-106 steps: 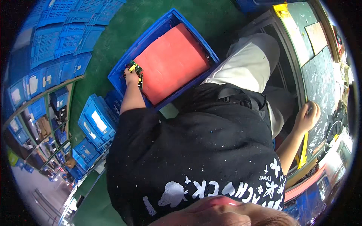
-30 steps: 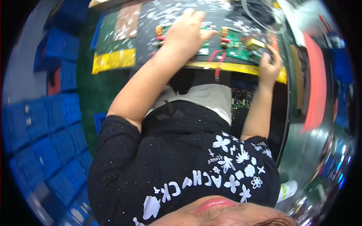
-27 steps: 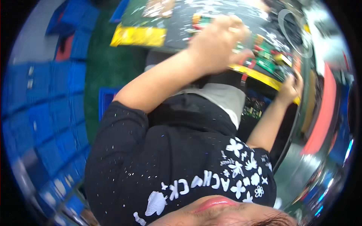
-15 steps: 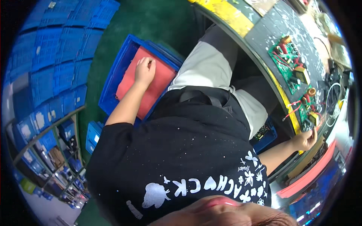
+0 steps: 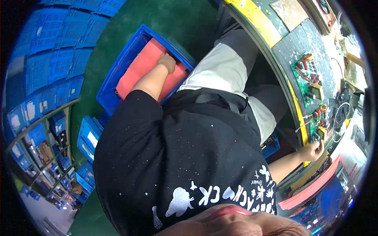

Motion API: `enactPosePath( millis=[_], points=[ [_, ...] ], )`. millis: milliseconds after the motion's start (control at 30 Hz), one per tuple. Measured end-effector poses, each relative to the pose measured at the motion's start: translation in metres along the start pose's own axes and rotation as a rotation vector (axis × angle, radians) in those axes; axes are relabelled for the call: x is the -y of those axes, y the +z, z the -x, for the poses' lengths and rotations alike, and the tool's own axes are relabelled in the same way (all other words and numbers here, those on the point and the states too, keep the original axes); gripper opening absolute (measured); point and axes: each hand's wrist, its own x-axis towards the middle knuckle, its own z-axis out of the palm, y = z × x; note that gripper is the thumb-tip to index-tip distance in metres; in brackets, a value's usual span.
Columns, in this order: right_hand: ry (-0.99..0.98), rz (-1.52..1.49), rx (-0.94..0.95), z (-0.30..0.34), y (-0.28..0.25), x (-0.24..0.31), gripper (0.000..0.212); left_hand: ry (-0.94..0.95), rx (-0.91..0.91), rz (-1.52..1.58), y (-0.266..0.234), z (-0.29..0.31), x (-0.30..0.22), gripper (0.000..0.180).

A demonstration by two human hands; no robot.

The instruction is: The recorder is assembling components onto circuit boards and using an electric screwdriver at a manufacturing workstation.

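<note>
1. red flat foam sheet [image 5: 143, 69] lies inside blue plastic crate [image 5: 114, 78] on green floor.
2. left hand [image 5: 168, 63] rests on sheet, fingers curled; grip unclear.
3. right hand [image 5: 313, 150] pinches green circuit board [image 5: 318, 125] at bench edge.

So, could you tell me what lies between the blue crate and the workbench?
In the head view, the person's lap in light trousers lies between the blue crate and the workbench.
</note>
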Motion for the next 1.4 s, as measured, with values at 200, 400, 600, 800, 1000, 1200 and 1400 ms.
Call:
enactPosePath(
  millis=[200, 400, 600, 800, 1000, 1200, 1400],
  points=[
    [-0.017, 0.015, 0.032, -0.001, -0.006, -0.008, 0.016, 0.138, 0.016, -0.108, -0.006, 0.02, 0.003, 0.035],
    [-0.048, 0.007, 0.037, 0.0, -0.003, -0.007, 0.017, 0.249, -0.233, -0.062, 0.021, 0.056, 0.033, 0.031],
    [-0.292, -0.009, -0.083, -0.001, -0.003, -0.011, 0.015, -0.083, -0.504, 0.222, -0.032, 0.128, 0.116, 0.01],
    [-0.508, -0.388, -0.131, -0.002, 0.019, 0.052, 0.011, -0.079, -0.795, 0.207, -0.128, 0.178, 0.151, 0.011],
    [0.128, -0.712, 0.984, 0.041, 0.07, 0.181, 0.034, 0.413, -1.161, 0.009, -0.258, 0.178, 0.0, 0.022],
    [0.271, -0.84, 1.683, 0.06, 0.084, 0.242, 0.071, 0.78, -1.346, 0.016, -0.263, 0.16, -0.159, 0.005],
    [0.132, -0.758, 1.516, 0.073, 0.054, 0.185, 0.055, 1.046, -1.511, 0.212, -0.234, 0.169, -0.22, 0.008]
  ],
)
